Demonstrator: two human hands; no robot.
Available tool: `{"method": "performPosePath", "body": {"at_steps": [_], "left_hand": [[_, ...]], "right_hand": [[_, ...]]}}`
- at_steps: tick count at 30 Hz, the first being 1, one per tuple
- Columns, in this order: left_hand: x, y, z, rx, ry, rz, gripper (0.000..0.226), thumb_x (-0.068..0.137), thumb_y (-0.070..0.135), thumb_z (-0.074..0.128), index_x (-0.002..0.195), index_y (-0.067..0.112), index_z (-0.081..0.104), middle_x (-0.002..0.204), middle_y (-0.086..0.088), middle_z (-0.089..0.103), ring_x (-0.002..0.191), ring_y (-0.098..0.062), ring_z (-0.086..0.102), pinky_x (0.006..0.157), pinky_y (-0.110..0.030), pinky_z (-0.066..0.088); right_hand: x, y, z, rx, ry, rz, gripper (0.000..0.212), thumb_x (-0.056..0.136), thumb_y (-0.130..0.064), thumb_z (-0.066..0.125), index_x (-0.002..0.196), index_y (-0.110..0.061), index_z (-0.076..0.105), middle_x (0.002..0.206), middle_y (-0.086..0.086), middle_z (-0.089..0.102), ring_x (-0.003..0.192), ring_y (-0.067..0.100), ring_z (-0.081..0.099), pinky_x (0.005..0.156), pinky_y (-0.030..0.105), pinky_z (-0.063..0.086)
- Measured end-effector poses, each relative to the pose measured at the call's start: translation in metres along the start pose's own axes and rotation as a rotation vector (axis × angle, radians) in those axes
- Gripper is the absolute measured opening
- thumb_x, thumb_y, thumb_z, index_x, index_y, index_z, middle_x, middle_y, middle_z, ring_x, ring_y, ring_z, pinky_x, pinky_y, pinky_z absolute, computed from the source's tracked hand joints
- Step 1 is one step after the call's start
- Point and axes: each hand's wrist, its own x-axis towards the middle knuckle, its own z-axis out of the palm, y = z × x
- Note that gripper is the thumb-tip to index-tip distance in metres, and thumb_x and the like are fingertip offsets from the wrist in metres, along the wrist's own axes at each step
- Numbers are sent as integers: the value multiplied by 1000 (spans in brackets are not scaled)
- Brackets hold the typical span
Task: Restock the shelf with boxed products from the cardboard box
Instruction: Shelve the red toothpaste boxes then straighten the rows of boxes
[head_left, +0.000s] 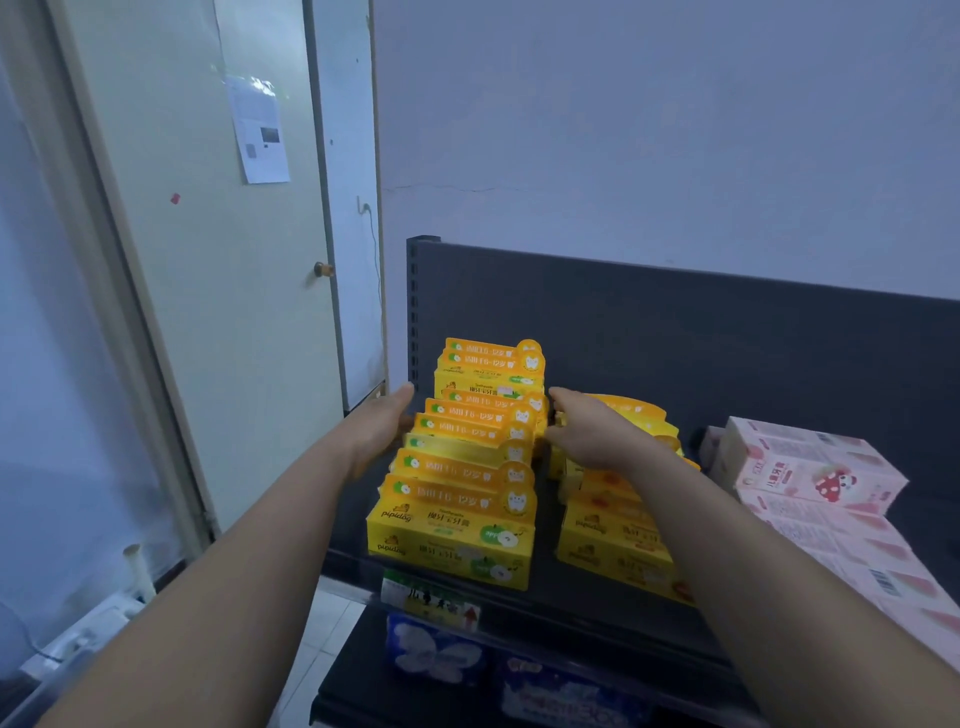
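Dark shelf (597, 582) against pale wall. Yellow boxes (462, 467) rowed at left end, front edge to back panel. Left hand (382, 428) open, flat against row's side; right hand (589, 428) open opposite. Likely light, crushable card: squeeze flanks gently.

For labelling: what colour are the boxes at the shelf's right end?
Pink boxes, seen in the head view.

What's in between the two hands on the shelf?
In the head view, a row of yellow boxes sits between the left hand and the right hand.
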Motion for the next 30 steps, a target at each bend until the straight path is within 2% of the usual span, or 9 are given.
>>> {"method": "performPosePath", "body": {"at_steps": [4, 6, 8, 11, 14, 18, 23, 27, 30], "left_hand": [[20, 4, 5, -76, 6, -16, 63, 100, 52, 29, 138, 3, 42, 88, 2, 63, 84, -13, 60, 95, -36, 41], [30, 4, 8, -74, -40, -41, 55, 100, 52, 27, 116, 9, 57, 75, 8, 69, 77, -11, 64, 83, -33, 45], [33, 8, 11, -66, -79, -55, 47, 101, 50, 26, 86, 18, 57, 60, 13, 69, 62, -6, 67, 69, -29, 45], [37, 12, 12, -40, -107, -44, 43, 99, 53, 27, 81, 25, 55, 63, 13, 69, 58, -2, 66, 65, -29, 45], [39, 10, 10, -20, -134, -36, 41, 100, 52, 25, 83, 28, 54, 60, 18, 68, 53, 5, 62, 62, -26, 42], [35, 14, 9, 2, -140, -18, 41, 101, 50, 21, 83, 31, 53, 76, 13, 66, 68, -3, 62, 66, -27, 42], [51, 12, 5, 16, -155, -7, 47, 99, 55, 22, 94, 28, 59, 100, 7, 66, 88, -10, 63, 93, -34, 41], [60, 15, 7, 45, -181, -37, 61, 95, 63, 24, 112, 21, 66, 104, -1, 73, 96, -18, 69, 78, -34, 51], [67, 16, 9, 57, -177, -64, 74, 89, 72, 27, 118, 15, 64, 106, -6, 72, 99, -23, 69, 94, -44, 50]], "right_hand": [[11, -2, 2, -75, -43, 2, 19, 96, -11, 48, 114, -18, 51, 125, 9, 57, 118, 29, 51, 106, 43, 39], [21, -1, 6, -89, -49, 0, 12, 95, -12, 49, 105, -16, 53, 116, 8, 60, 112, 27, 54, 105, 45, 40], [28, 0, 9, -92, -66, 3, 18, 95, -16, 50, 113, -13, 54, 118, 8, 59, 114, 28, 53, 107, 46, 37], [34, 0, 11, -88, -69, -8, 27, 97, -21, 50, 122, -12, 50, 124, 8, 55, 119, 28, 50, 109, 47, 34], [38, 5, 16, -44, -77, -46, 24, 96, -21, 50, 119, -15, 53, 120, 7, 59, 111, 27, 55, 102, 44, 43], [43, 11, 17, -28, -70, -63, 24, 96, -21, 53, 120, -17, 53, 119, 5, 61, 110, 25, 57, 99, 43, 46], [60, 18, 12, -20, -2, -46, 43, 94, -27, 57, 134, -20, 43, 131, 3, 54, 121, 25, 49, 107, 46, 38], [74, 23, 14, 46, -7, -29, 65, 92, -30, 61, 146, -26, 24, 138, 1, 51, 129, 27, 45, 111, 52, 31], [84, 29, 18, 86, -44, 1, 76, 90, -36, 63, 148, -26, 16, 143, 1, 48, 134, 29, 41, 114, 55, 25]]}}
